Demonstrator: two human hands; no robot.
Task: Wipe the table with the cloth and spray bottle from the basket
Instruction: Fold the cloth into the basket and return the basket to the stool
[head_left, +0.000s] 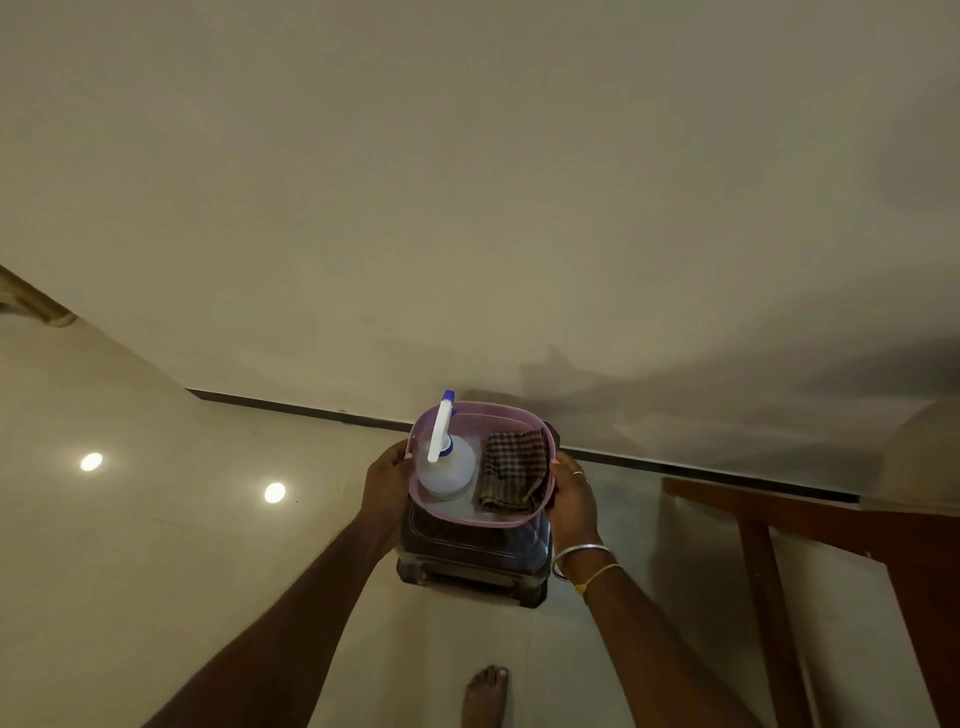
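A pink plastic basket (519, 410) sits on top of a dark plastic stool (475, 561) near the wall. Inside it, on the left, stands a translucent spray bottle (447, 470) with a white and blue trigger head. A brown checked cloth (514, 467) lies folded in its right half. My left hand (387, 480) grips the basket's left side and my right hand (571, 493) grips its right side. Bangles circle my right wrist.
A brown wooden table (831, 525) stands at the right, its leg reaching down to the floor. The glossy tiled floor (156, 519) reflects two ceiling lights at the left. A bare foot (485, 696) shows at the bottom. A plain wall lies just behind the stool.
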